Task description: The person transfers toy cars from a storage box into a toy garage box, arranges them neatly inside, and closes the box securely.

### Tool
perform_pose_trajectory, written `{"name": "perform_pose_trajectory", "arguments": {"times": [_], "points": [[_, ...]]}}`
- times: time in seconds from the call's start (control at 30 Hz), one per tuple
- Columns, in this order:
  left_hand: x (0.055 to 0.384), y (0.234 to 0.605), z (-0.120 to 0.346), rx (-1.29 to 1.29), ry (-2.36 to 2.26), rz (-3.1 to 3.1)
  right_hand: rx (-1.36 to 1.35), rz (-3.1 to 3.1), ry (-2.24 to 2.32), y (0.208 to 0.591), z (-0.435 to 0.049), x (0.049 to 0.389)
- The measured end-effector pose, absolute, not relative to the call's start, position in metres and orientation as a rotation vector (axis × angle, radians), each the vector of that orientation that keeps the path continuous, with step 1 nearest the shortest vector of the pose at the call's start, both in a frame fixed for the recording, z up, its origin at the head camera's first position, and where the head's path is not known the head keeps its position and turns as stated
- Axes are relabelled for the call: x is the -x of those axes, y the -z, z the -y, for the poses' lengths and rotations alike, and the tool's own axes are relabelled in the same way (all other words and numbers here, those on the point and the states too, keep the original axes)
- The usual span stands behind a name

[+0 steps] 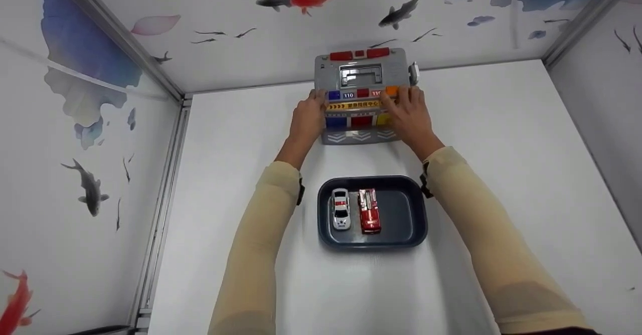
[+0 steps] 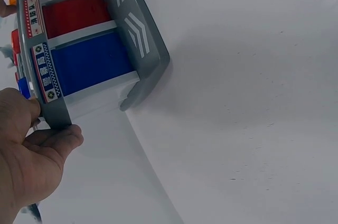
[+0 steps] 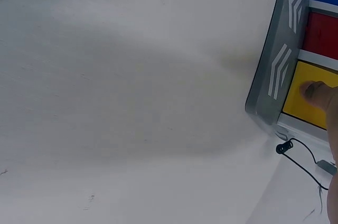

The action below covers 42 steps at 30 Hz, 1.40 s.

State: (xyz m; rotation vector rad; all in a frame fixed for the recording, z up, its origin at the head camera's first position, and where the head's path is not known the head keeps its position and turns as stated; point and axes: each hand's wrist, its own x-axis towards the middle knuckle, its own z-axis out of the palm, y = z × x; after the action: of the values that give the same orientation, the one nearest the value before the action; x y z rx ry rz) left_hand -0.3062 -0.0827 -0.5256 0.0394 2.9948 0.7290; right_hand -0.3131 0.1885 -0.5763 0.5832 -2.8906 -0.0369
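A grey toy garage [image 1: 361,137] with blue, red and yellow door panels stands against the back wall. My left hand [image 1: 308,118] grips its left side; in the left wrist view, the thumb and fingers of that hand [image 2: 37,152] close around the front edge beside the blue panel [image 2: 92,63]. On the garage's right side, my right hand [image 1: 412,117] holds the upper front near the orange block [image 1: 391,91]. One digit touches the yellow panel [image 3: 303,105] in the right wrist view, where most of this hand is cut off.
Nearer me, a dark blue tray [image 1: 401,242] sits between the forearms. A white toy police car [image 1: 341,219] and a red toy fire truck [image 1: 370,219] lie in its left and middle. A black cord [image 3: 303,167] hangs beside the garage. Fish-patterned walls [image 1: 321,29] enclose the white table [image 1: 526,174].
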Motion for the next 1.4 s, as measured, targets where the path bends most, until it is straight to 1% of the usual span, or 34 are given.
{"name": "perform_pose_trajectory", "arguments": {"times": [0.27,0.53,0.87,1.13,1.27,1.4], "points": [[0.307,0.526,0.083,-0.077,-0.692,-3.023,-0.569,2.914,0.104,0.576,-0.187,0.314],[0.307,0.526,0.082,-0.070,-0.683,-3.006,-0.578,2.762,0.053,0.584,-0.188,0.314],[0.307,0.525,0.082,-0.050,-0.714,-3.002,-0.552,2.838,0.016,0.581,-0.186,0.313],[0.306,0.528,0.080,-0.039,-0.760,-2.975,-0.548,2.927,0.096,0.574,-0.190,0.306],[0.307,0.528,0.081,-0.031,-0.779,-2.962,-0.557,2.970,0.026,0.570,-0.190,0.302],[0.310,0.528,0.084,-0.022,-0.785,-2.969,-0.594,2.989,-0.173,0.565,-0.192,0.295]]}}
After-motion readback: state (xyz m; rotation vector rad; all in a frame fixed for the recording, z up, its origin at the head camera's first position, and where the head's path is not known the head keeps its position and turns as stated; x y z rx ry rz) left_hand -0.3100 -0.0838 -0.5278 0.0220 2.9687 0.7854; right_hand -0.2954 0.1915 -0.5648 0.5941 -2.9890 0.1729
